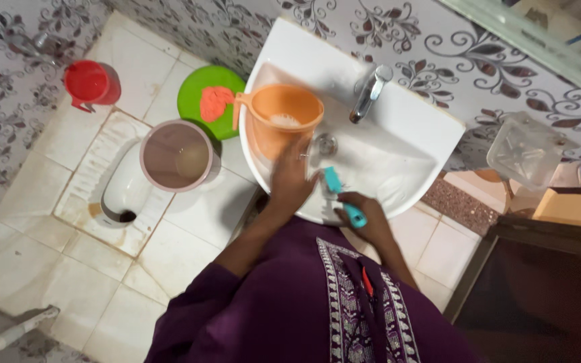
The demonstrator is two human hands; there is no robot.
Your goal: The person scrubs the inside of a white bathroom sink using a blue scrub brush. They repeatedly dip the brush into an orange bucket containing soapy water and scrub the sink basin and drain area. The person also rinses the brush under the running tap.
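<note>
Here the left hand (290, 178) rests flat and unclenched against the orange jug (280, 117) in the sink (405, 151); the right hand (364, 218) grips a teal brush (344, 198) over the sink's front rim.

The white sink (411, 128) holds an orange jug (282, 115); buckets stand on the tiled floor (48, 262).
</note>
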